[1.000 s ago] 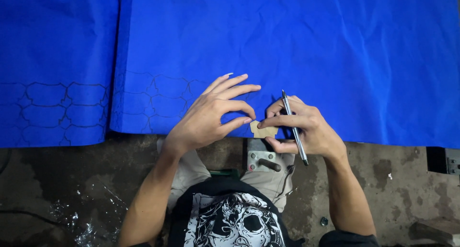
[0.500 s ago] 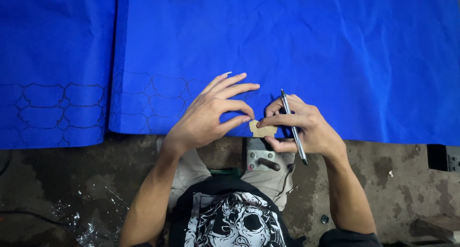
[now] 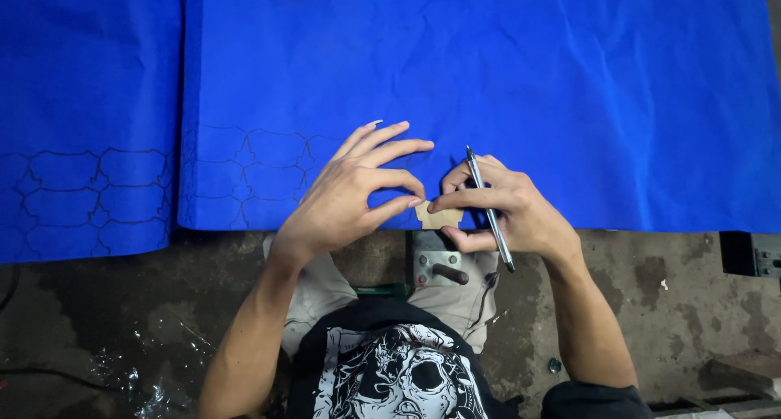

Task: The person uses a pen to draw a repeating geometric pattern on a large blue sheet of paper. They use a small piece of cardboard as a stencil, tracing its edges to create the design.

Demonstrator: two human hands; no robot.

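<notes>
A small tan cardboard template (image 3: 439, 216) is pinched between both my hands, just over the near edge of a large blue sheet (image 3: 488, 77). My left hand (image 3: 350, 195) grips the template's left end with thumb and forefinger, its other fingers spread above. My right hand (image 3: 504, 207) holds the template's right side and also carries a silver pen (image 3: 488, 207), which lies slanted across its fingers. Dark pen outlines of repeated shapes (image 3: 244, 163) run along the sheet's near edge, left of my hands.
A second blue sheet (image 3: 81, 102) with the same drawn outlines lies at the left. Below the sheets is a dirty concrete floor (image 3: 667, 297). A metal bracket with a bolt (image 3: 435, 268) sits by my lap. A dark metal piece (image 3: 752, 255) is at the right edge.
</notes>
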